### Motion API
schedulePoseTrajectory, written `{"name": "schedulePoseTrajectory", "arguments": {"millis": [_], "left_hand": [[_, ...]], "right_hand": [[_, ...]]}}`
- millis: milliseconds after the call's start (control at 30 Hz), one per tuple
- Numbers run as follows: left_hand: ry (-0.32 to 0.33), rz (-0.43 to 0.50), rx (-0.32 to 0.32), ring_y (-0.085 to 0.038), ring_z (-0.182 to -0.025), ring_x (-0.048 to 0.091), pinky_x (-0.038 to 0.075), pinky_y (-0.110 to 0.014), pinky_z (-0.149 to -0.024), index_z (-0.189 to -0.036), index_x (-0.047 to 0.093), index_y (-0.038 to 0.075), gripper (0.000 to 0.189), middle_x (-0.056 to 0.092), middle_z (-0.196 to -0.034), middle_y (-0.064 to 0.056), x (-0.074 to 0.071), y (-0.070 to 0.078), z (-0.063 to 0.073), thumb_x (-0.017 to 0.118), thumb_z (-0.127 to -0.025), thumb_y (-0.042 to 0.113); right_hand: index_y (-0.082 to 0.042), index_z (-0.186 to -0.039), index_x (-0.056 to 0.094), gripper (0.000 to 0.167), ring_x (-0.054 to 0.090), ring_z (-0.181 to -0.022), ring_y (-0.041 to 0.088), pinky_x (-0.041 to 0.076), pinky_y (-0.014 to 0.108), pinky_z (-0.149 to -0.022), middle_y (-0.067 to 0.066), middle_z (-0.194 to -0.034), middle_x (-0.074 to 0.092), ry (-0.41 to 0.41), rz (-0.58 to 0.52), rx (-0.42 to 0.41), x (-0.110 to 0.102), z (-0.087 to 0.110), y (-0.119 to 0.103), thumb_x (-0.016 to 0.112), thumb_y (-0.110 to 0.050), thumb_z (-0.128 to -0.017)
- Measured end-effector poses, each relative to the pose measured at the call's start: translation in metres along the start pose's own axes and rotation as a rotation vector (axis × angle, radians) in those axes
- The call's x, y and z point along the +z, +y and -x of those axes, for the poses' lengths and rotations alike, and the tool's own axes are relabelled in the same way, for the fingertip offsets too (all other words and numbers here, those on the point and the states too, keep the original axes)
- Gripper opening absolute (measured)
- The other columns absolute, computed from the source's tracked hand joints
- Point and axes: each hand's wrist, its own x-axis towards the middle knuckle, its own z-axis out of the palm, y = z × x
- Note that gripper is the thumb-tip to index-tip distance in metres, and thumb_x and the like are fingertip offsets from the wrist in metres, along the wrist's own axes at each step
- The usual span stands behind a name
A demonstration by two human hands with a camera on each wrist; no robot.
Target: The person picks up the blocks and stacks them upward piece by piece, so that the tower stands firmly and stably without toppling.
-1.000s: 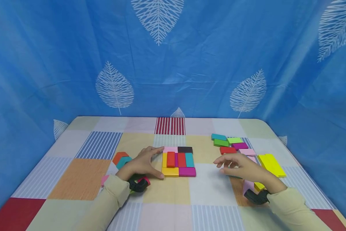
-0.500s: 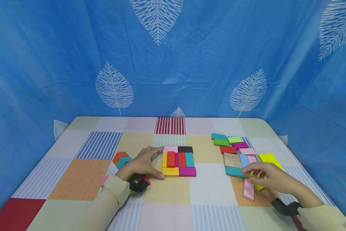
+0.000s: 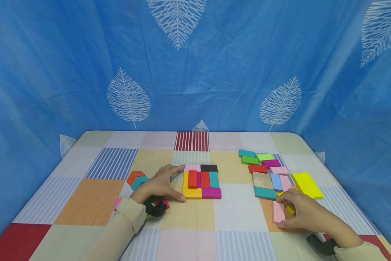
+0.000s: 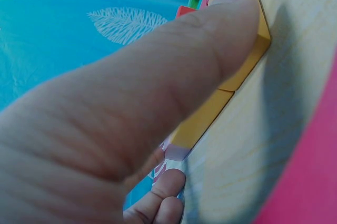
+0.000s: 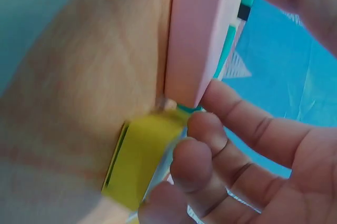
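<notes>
In the head view my left hand (image 3: 161,183) lies along the left side of a flat layout of coloured wooden blocks, thumb and index finger spread apart. Its thumb touches an orange-yellow block (image 3: 192,193) at the front corner; the index fingertip meets a pink block at the back. A red block (image 3: 192,179) rests on top of the layout. On the right, my right hand (image 3: 301,214) pinches a loose pink block (image 3: 278,212) between thumb and fingers at its ends. The right wrist view shows that pink block (image 5: 195,34) close up, with a yellow block (image 5: 147,155) beside it.
Several loose blocks spread behind the right hand, among them a teal block (image 3: 265,193), a red block (image 3: 257,168) and bright yellow blocks (image 3: 307,185). More blocks, one orange (image 3: 135,177), lie partly hidden around the left wrist. A blue curtain (image 3: 195,72) hangs behind the table.
My right hand has moved right and toward the near side, from over the loose blocks to the pink block, and now pinches it. The left hand has stayed in place.
</notes>
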Motion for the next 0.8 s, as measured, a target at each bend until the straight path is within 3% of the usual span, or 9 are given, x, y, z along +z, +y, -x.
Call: {"name": "schedulePoseTrajectory", "arguments": {"millis": [200,433,600,800], "left_hand": [[0.0,-0.004,0.001,-0.039,-0.142,0.04,0.045,-0.067,-0.114,-0.167,0.042,0.014,0.112,0.045,-0.157,-0.021,0.0,-0.001,0.0,0.099,-0.075,0.04],[0.002,-0.004,0.002,-0.039,-0.142,0.04,0.044,-0.067,-0.115,-0.167,0.042,0.014,0.112,0.045,-0.157,-0.021,-0.001,-0.002,-0.001,0.099,-0.075,0.039],[0.004,-0.001,0.003,-0.039,-0.141,0.04,0.043,-0.067,-0.115,-0.167,0.042,0.014,0.112,0.047,-0.155,-0.02,-0.001,-0.002,0.0,0.099,-0.074,0.04],[0.007,-0.007,0.019,-0.039,-0.139,0.041,0.043,-0.067,-0.115,-0.167,0.042,0.013,0.113,0.05,-0.152,-0.017,-0.001,-0.002,-0.001,0.099,-0.073,0.04]], "right_hand": [[-0.008,-0.129,0.07,0.064,0.051,-0.095,0.005,0.055,0.027,-0.081,-0.008,-0.111,0.062,-0.016,-0.042,-0.169,0.006,-0.006,-0.008,0.097,-0.034,-0.078],[-0.002,-0.129,0.067,0.063,0.05,-0.094,0.004,0.052,0.025,-0.078,-0.005,-0.11,0.062,-0.089,-0.096,-0.139,0.003,-0.012,-0.007,0.097,-0.023,-0.078],[-0.008,-0.131,0.068,0.062,0.054,-0.101,0.006,0.056,0.026,-0.086,-0.001,-0.122,0.064,-0.053,-0.088,-0.161,0.005,-0.016,-0.016,0.094,-0.03,-0.08],[-0.007,-0.134,0.066,0.062,0.051,-0.089,0.007,0.052,0.024,-0.071,0.002,-0.119,0.063,0.004,-0.173,-0.189,0.008,-0.032,-0.037,0.093,-0.029,-0.083]]}}
